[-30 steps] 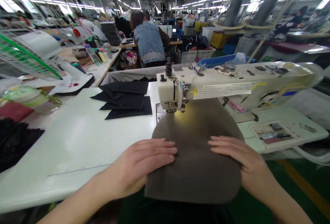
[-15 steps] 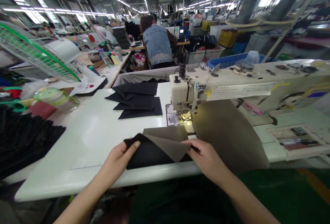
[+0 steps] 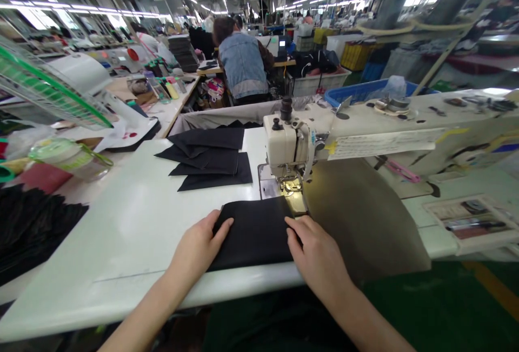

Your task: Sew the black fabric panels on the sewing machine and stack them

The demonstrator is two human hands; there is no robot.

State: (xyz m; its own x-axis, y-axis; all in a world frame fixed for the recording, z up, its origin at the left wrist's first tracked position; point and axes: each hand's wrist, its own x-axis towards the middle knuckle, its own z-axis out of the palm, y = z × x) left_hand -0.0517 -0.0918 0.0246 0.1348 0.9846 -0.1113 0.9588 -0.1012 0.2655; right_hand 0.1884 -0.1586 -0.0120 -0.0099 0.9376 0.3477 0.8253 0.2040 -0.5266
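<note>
A black fabric piece point(image 3: 255, 233) lies flat at the front of the white sewing table, just before the needle area of the sewing machine point(image 3: 290, 146). My left hand point(image 3: 203, 241) grips its left edge, thumb on top and fingers at the side. At the right edge, my right hand point(image 3: 318, 244) pinches the same piece between thumb and fingers. Whatever lies beneath the fabric is hidden. Under the machine arm a large grey-brown sheet point(image 3: 360, 222) spreads to the right of my right hand. Several black pointed fabric pieces point(image 3: 211, 152) are stacked behind, left of the machine head.
On the left stand a green-and-white fan point(image 3: 52, 81), a clear lidded container point(image 3: 68, 157) and a dark fabric pile point(image 3: 32, 227). A tray of small tools point(image 3: 472, 222) is set at the right. Beyond the table, a person in a denim vest point(image 3: 245, 65) bends over another table.
The black fabric's lifted, folded-over corner, showing a grey-brown underside, now lies flat with its black side up. Both hands have shifted slightly, and the view has turned a little.
</note>
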